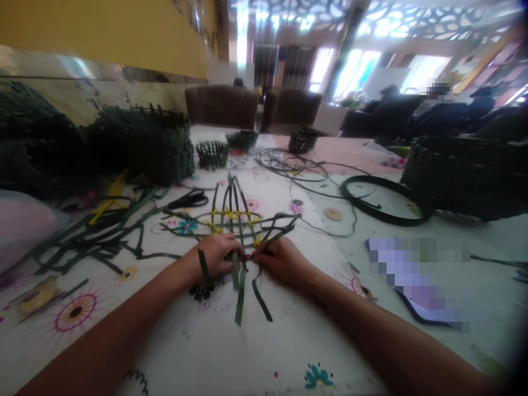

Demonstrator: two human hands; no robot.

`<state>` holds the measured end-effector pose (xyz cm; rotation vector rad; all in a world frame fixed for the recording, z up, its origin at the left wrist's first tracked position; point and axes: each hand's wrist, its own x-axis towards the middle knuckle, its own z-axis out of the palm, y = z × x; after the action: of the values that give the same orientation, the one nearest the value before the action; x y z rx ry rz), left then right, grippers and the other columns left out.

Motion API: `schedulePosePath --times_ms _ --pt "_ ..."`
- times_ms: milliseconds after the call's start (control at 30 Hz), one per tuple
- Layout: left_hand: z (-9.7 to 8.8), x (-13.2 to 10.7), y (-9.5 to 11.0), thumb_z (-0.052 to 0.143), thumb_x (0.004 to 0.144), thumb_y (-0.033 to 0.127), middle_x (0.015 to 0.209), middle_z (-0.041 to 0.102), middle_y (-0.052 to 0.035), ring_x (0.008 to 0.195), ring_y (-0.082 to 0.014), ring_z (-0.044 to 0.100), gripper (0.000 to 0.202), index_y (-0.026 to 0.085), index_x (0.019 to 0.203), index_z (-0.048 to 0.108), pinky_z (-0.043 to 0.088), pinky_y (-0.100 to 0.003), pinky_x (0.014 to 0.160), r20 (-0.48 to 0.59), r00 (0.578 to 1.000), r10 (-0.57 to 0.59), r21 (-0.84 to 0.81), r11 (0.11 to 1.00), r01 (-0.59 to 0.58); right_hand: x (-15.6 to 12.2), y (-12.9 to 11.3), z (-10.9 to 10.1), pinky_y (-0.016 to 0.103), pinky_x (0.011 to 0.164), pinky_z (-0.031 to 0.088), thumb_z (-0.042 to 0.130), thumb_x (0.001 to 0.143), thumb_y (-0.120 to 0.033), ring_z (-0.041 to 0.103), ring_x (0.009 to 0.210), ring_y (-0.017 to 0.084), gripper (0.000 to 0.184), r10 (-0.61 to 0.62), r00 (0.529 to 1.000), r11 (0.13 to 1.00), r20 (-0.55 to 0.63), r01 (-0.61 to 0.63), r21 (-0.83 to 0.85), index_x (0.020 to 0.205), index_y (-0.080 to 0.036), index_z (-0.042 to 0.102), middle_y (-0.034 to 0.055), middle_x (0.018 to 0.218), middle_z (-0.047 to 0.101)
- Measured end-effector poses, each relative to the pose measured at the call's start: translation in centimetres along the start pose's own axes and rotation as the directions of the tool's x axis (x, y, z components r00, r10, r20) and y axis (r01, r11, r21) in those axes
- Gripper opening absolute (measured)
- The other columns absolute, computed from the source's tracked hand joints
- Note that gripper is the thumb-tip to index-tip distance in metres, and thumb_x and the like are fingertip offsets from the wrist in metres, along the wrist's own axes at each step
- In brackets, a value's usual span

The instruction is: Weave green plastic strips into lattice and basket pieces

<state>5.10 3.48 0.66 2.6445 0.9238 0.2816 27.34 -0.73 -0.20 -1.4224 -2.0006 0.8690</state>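
Left hand point(212, 256) and right hand point(280, 261) close together on the surface point(363, 341), fingers curled, fingertips almost meeting. Both pinching the near end of a flat weave of dark green strips point(231, 223); exact strips in each grip hidden by the fingers. Tiny magenta speck point(245, 257) between the fingertips, too small to identify.

Weave directly at 12 o'clock from the hands, touching them, its long strips fanning outward and yellow clips point(231, 214) along the crossings. Loose strip ends hanging toward 6 o'clock, lying on a floral cloth runner point(231, 352). Runner edge slanting past the right hand at 3 o'clock, a little beyond the fingers' reach of the weave.

At 10 o'clock, black-handled scissors point(187, 199) just beyond the weave's left strips; at 9 o'clock, a tangle of loose green strips point(99, 231) near the left wrist, leaving only a narrow gap. At 1 o'clock, thin black cord point(301, 165) in loose loops; at 2 o'clock, a wooden disc point(333, 214) and a thick black hoop point(383, 201). Small woven rings point(212, 154) at 12 o'clock farther out; large green woven baskets point(142, 146) at 10 o'clock, another point(466, 176) at 2 o'clock. Pixelated flat object point(416, 280) at 4 o'clock, well apart from the right hand.
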Motion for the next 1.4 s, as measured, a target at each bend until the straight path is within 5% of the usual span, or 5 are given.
schedulePosePath --times_ms 400,833,1067,1267,1400 --pt "-0.2 0.1 -0.5 0.065 0.08 0.027 0.082 0.065 -0.0018 0.072 -0.0142 0.058 0.013 0.018 0.088 0.066 0.043 -0.024 0.065 0.019 0.992 -0.124 -0.16 0.979 0.126 0.0 -0.2 -0.3 0.026 0.07 0.045 0.065 0.079 -0.017 0.063 0.073 0.016 0.009 -0.003 1.0 1.0 0.015 0.003 -0.016 0.079 -0.018 0.075 0.0037 0.081 0.073" --pt "0.0 0.0 1.2 0.073 0.078 0.03 0.088 0.06 -0.0034 0.087 -0.0209 0.056 0.016 0.018 0.085 0.066 0.042 -0.032 0.077 -0.161 0.983 -0.089 0.1 0.989 0.106 -0.1 0.6 -0.2 0.029 0.07 0.047 0.059 0.083 -0.022 0.065 0.074 0.02 0.015 -0.036 0.995 0.997 -0.092 0.03 -0.076 0.08 -0.018 0.074 0.0059 0.08 0.073" --pt "0.0 0.2 2.6 0.067 0.084 0.029 0.086 0.063 -0.0039 0.083 -0.0194 0.058 0.016 0.017 0.073 0.068 0.043 -0.03 0.074 -0.065 0.994 -0.087 0.18 0.979 0.098 0.2 1.6 -0.5 0.03 0.071 0.047 0.057 0.084 -0.03 0.065 0.074 0.02 0.02 -0.005 0.996 1.0 -0.087 0.003 -0.027 0.083 -0.017 0.073 0.0056 0.081 0.073" --pt "-0.1 -0.2 2.7 0.06 0.088 0.028 0.093 0.065 -0.002 0.086 -0.0183 0.06 0.012 0.021 0.094 0.068 0.043 -0.027 0.07 -0.108 0.993 -0.042 0.183 0.981 0.062 0.2 1.7 -0.8 0.027 0.063 0.044 0.055 0.086 -0.037 0.062 0.071 0.019 0.028 0.005 1.0 0.999 -0.019 -0.004 0.053 0.08 -0.015 0.071 0.0047 0.078 0.071" --pt "-0.3 -0.2 2.6 0.059 0.088 0.029 0.086 0.064 -0.0009 0.078 -0.0154 0.06 0.017 0.019 0.078 0.068 0.04 -0.025 0.062 -0.071 0.996 -0.054 0.194 0.979 0.067 0.3 1.6 -0.9 0.025 0.06 0.042 0.055 0.086 -0.04 0.059 0.066 0.017 0.029 0.011 1.0 0.999 -0.017 -0.011 0.042 0.079 -0.015 0.07 0.0027 0.072 0.069"
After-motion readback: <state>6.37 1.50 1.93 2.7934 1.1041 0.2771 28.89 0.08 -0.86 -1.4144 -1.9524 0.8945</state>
